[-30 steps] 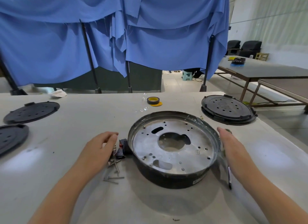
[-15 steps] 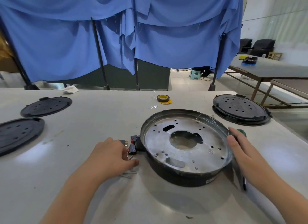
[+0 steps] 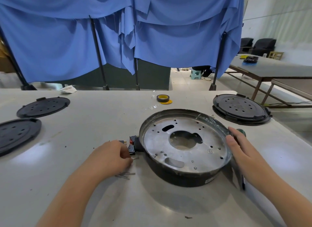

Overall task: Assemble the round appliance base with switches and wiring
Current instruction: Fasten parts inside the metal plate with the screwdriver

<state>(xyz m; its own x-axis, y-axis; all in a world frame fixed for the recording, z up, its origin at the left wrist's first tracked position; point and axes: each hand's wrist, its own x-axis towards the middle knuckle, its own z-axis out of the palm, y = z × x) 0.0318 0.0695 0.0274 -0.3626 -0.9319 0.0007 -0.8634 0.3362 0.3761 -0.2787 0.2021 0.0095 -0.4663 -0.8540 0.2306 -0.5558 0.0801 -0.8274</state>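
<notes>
- Evidently the step in hand is fetching small parts: the left hand [image 3: 112, 156], fingers pressed together, pinches a thin screw [image 3: 135, 158] beside the switches [image 3: 132, 144].
- The round base [image 3: 184, 146] sits mid-worktop [image 3: 101, 118]; the right hand [image 3: 239, 149] lies spread against its rim.
- Next, I judge, the part must be seated in a matching hole.
- Counted: one base, about three switches, a few loose screws [image 3: 125, 175], three black lids [image 3: 44, 106], one tape roll [image 3: 163, 98].

Blue cloth [image 3: 168, 40] draped on poles, white wall [image 3: 278, 20], 2 dark armchairs [image 3: 265, 46], tiled floor [image 3: 182, 84]
</notes>
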